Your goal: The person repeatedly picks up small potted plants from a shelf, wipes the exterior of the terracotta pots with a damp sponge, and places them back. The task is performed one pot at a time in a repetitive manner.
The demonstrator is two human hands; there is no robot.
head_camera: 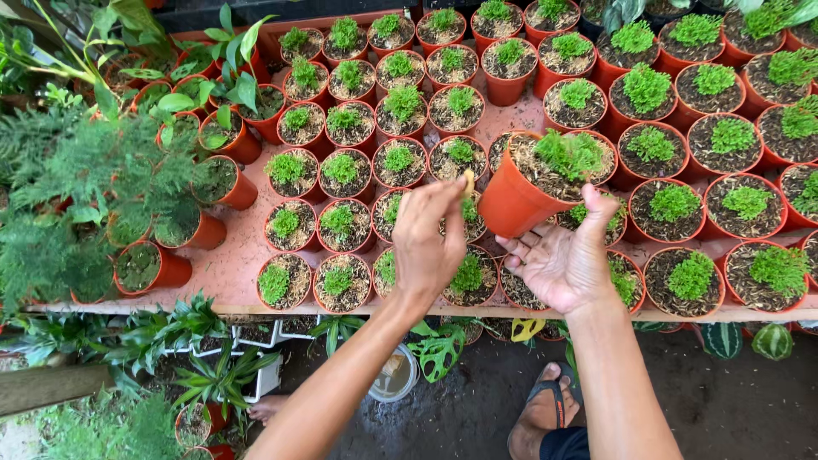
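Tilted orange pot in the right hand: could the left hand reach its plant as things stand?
Probably yes. The left hand, pinching a small pale bit, is beside the tilted orange pot in the right hand; nothing stands between it and the green plant.

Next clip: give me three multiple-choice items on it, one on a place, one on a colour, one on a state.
1. Where is the lifted pot?
A. in the right hand
B. on the ground
C. on the bench

2. What colour are the pots?
A. blue
B. orange
C. white

3. How does the lifted pot sit?
A. upside down
B. upright
C. tilted

Answers:
1. A, the right hand's fingers and thumb hold it above the rows.
2. B, every rim and wall in view is orange.
3. C, its rim leans toward the left hand, which pinches a small pale bit.
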